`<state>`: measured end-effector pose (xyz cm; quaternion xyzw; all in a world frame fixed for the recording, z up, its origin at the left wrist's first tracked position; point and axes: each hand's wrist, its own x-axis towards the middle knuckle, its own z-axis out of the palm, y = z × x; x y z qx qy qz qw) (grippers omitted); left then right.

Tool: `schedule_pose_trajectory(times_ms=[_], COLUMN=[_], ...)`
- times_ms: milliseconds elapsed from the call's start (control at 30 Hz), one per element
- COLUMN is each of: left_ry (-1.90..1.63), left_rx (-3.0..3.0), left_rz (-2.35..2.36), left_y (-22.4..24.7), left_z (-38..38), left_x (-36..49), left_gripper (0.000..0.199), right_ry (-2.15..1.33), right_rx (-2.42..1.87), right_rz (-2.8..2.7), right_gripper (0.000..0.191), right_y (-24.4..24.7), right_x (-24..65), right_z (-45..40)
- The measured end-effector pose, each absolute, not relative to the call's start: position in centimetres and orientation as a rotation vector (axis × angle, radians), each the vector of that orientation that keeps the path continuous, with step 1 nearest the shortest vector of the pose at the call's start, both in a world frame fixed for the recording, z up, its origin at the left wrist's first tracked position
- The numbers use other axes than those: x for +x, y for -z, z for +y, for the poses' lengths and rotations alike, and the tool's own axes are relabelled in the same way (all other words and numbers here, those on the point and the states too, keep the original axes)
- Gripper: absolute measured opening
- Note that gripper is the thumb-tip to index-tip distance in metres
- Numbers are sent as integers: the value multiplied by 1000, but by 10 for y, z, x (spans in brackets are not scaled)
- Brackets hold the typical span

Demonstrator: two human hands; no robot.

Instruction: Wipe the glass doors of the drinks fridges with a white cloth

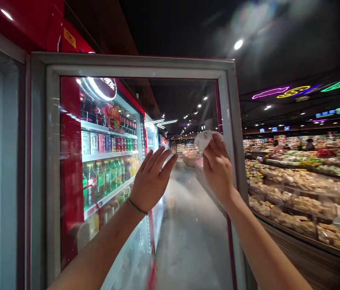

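An open fridge door (pixel 133 61) with a grey frame and a clear glass pane (pixel 184 104) stands upright in front of me. My right hand (pixel 218 169) presses a crumpled white cloth or tissue (pixel 204 139) to the glass near the upper right of the frame. Its fingers are bent over the white wad. My left hand (pixel 151 179) is raised at the middle of the pane, fingers stretched out, with nothing in it. Whether its palm touches the glass I cannot tell. A thin band (pixel 137 206) circles the left wrist.
Through the glass shows a red drinks fridge (pixel 141 108) with shelves of bottles (pixel 109 173). A grey floor aisle (pixel 184 241) runs beyond. At right stands a curved counter with bins of packaged food (pixel 302 201). Part of the cabinet frame (pixel 7 121) is at left.
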<state>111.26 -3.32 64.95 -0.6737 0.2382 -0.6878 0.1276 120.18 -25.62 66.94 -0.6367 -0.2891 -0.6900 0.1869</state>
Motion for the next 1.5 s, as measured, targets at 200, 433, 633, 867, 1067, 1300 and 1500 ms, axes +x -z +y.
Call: schedule_pose_trajectory(times_ms=[200,433,633,867,1067,1300,1500], left_ry=[1947,1922,1905,1912,1912,1921,1918], left_rx=[-1983,-2028,-2039,-2037,-2031,-2017,-2007], left_rz=[822,786,764,725,708,683,639], left_y=[-654,-647,-642,-639,-633,-627,-622], left_z=[-53,-53,-49,-45,-41,-34,-24], left_x=[1110,1115,1114,1111,1110,1106,1099], left_gripper=[45,44,44,44,46,47,48], right_ry=[1943,1937,1928,1937,1912,1917,1881], right_rx=[-1793,-1836,-1827,-1811,-1832,-1861,-1865], right_rz=[-791,-794,-804,-752,-747,-802,-893], right_gripper=[51,56,58,57,56,59,67], right_y=[-659,-650,-634,-625,-619,-619,-624], right_x=[1198,1194,1190,1191,1186,1183,1177], right_z=[-262,-261,-252,-258,-261,-255,-248])
